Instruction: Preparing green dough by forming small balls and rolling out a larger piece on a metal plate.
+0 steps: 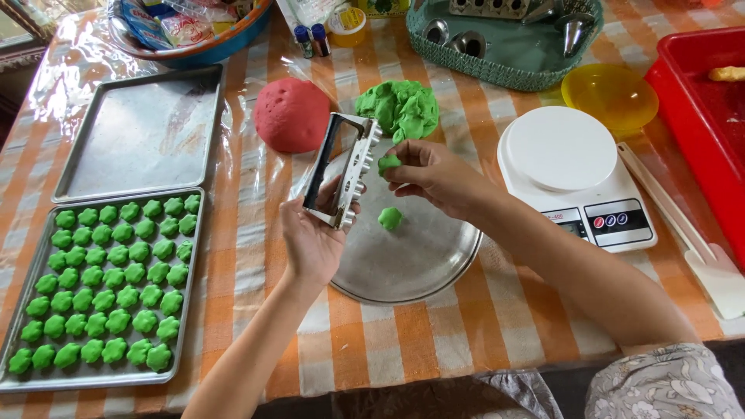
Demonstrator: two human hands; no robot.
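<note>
While the left hand [314, 233] grips the metal mold [341, 171], the right hand [431, 174] pinches green dough [389, 163].

A red dough ball [292, 114] sits far centre, an empty baking tray [140, 132] far left, a white kitchen scale [574, 174] right, a red tub [702, 116] far right.

Left hand [314, 237] grips metal press [342, 172]; right hand [434, 174] pinches green dough piece [389, 163].

I see a shiny metal press [341, 174], soft matt green dough [389, 162], a dull brushed metal plate [419, 264], glossy plastic table cover [256, 167].
</note>
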